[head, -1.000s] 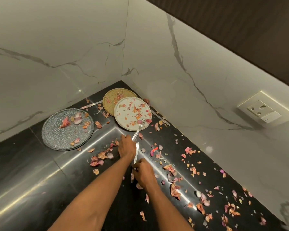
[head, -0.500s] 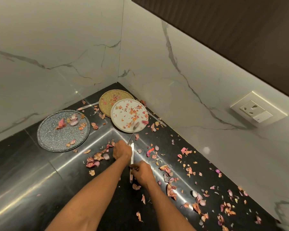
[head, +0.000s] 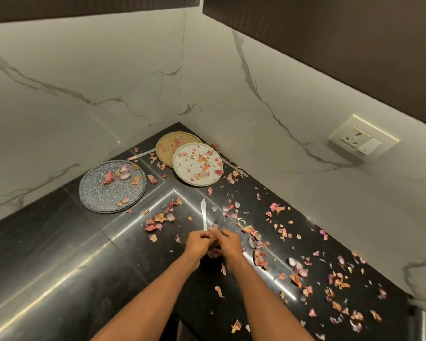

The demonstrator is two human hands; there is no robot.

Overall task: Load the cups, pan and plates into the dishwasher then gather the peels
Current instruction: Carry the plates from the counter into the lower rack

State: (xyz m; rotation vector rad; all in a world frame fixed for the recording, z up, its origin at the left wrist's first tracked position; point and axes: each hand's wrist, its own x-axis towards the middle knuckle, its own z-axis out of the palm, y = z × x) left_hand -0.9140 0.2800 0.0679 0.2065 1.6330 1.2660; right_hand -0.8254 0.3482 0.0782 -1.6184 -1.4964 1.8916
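Plates sit in the far corner of a black counter (head: 59, 242), three of them: a speckled grey plate (head: 101, 193) to the left, a gold plate (head: 167, 143) against the wall, and a white plate (head: 190, 177) whose rim overlaps the gold one. All carry peels (head: 258, 257), which also litter the counter to the right in thin pink and orange flakes.

Nearer the viewer, the left hand (head: 199, 244) and right hand (head: 228, 243) meet with fingers curled. The left pinches the handle of a knife (head: 203, 214), its blade pointing toward the plates. A blurred fork (head: 225, 210) appears to rise from the right hand, though the blur leaves that grip uncertain.

Judged by look, the plates are rigid, likely breakable and smooth at the rim; each would best be taken at its near edge, thumb on top, and kept level so the scraps stay on. The white one probably has to come off first. The peels look papery and nearly weightless, so sweeping them into a heap should work better than picking at them, and any quick motion may scatter them.

Walls close the corner on two sides. Open counter lies to the left and toward the viewer. No cups, pan or dishwasher are in view.
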